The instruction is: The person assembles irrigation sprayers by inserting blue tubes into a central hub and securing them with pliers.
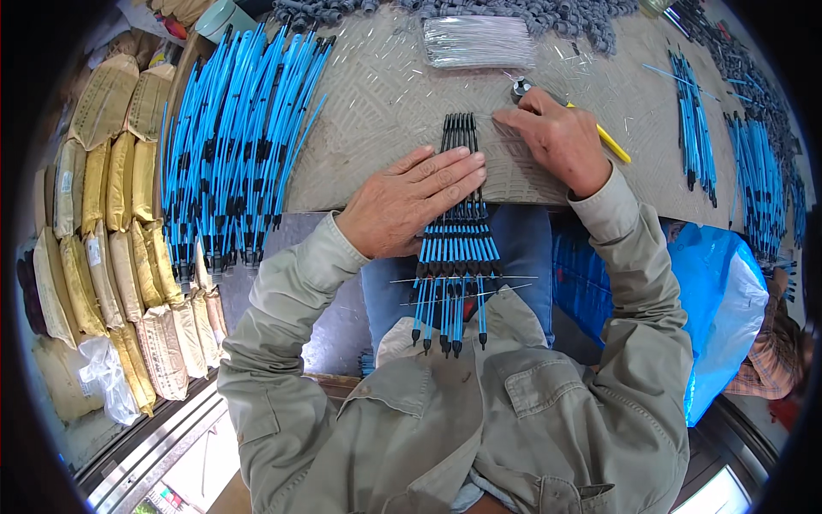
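Note:
A fanned row of blue and black rods [460, 248] reaches from the table edge over my lap. My left hand [415, 197] lies flat across its upper part, fingers stretched out together. Two thin metal wires [514, 291] run crosswise through the lower rods. My right hand [561, 141] is beside the rods' black upper ends, its fingers curled and its thumb and forefinger drawn together toward them. What is between those fingertips is too small to make out. Pliers with yellow handles [612, 144] show behind this hand; whether its curled fingers hold them is hidden.
A bundle of cut wires [478, 41] lies at the table's back, with loose bits scattered around. Blue rods [244, 137] are heaped at left, more rods [693, 120] at right. Grey fittings [591, 30] are piled behind. Paper packets [111, 188] stack far left; a blue bag [711, 291] hangs right.

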The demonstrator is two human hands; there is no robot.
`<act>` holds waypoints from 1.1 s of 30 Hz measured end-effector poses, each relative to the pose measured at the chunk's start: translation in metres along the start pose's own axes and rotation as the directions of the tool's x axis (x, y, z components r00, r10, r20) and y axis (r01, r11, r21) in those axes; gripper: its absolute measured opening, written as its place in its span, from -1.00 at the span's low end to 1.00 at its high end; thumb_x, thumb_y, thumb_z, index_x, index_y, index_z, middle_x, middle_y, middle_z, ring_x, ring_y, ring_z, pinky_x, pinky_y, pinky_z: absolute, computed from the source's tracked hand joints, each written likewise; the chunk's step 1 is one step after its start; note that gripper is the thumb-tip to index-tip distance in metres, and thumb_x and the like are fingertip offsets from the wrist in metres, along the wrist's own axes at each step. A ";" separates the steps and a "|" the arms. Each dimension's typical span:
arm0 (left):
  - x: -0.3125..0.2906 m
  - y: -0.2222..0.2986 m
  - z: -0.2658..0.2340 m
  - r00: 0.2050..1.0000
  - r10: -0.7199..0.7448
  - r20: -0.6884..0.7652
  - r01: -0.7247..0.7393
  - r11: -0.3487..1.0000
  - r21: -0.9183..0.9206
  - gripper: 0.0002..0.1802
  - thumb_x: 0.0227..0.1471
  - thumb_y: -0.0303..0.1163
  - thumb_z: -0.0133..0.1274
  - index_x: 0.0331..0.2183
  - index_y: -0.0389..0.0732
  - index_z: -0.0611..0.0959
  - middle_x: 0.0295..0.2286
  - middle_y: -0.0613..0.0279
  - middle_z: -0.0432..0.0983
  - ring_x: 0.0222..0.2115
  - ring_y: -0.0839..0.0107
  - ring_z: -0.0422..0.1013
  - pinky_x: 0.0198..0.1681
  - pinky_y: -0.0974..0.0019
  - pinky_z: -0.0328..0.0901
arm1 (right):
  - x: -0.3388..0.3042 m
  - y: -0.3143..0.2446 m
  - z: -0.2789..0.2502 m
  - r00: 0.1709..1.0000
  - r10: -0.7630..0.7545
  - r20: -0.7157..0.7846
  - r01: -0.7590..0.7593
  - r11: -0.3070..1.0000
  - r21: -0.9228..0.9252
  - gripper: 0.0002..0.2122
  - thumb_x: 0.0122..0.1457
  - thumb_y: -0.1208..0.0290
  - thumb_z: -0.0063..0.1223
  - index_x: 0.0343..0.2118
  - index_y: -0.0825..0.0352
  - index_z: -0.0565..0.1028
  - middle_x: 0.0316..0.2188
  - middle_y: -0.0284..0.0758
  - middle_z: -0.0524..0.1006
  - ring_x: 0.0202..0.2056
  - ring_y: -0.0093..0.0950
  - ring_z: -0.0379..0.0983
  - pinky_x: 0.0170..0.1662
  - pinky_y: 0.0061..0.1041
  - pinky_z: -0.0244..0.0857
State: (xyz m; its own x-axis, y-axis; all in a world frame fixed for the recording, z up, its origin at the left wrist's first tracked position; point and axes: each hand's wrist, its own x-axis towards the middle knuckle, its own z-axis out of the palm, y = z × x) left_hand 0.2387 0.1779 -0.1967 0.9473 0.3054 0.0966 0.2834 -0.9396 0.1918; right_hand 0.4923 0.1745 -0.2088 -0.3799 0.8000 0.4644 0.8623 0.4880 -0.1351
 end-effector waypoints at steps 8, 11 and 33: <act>-0.008 -0.002 0.006 0.997 0.031 -0.068 -0.030 0.999 0.024 -0.01 -0.46 -0.39 0.20 0.11 -0.17 0.18 0.14 0.21 0.05 0.16 0.32 0.00 0.17 0.20 -0.03 | 0.006 0.001 0.007 0.998 -0.065 -0.011 0.065 0.996 0.067 -0.76 -0.06 0.55 -0.02 -0.32 0.12 0.55 -0.50 -0.38 0.41 -0.53 -0.36 0.43 -0.51 -0.45 0.31; -0.011 0.000 0.005 0.998 0.026 -0.049 -0.023 0.998 0.063 0.01 -0.48 -0.35 0.21 0.12 -0.18 0.18 0.14 0.19 0.04 0.16 0.30 0.00 0.18 0.20 -0.03 | 0.007 -0.001 0.010 0.996 -0.087 -0.026 0.089 0.992 0.091 -0.77 -0.05 0.53 -0.02 -0.32 0.13 0.55 -0.51 -0.37 0.40 -0.52 -0.36 0.43 -0.50 -0.45 0.31; -0.022 -0.003 0.013 0.996 0.043 -0.076 -0.045 0.998 -0.032 0.14 -0.58 -0.26 0.31 0.12 -0.22 0.15 0.14 0.09 0.00 0.17 0.22 -0.03 0.21 0.19 -0.09 | 0.028 -0.034 0.019 0.994 -0.111 0.020 0.107 0.982 0.155 -0.92 0.08 0.41 -0.03 -0.36 0.21 0.37 -0.43 -0.33 0.39 -0.48 -0.26 0.42 -0.51 -0.36 0.28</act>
State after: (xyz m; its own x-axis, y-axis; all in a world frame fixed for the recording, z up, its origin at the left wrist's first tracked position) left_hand 0.2184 0.1721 -0.2120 0.9444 0.2759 0.1787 0.2352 -0.9470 0.2189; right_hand 0.4461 0.1873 -0.2082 -0.4802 0.7476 0.4588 0.7545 0.6188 -0.2187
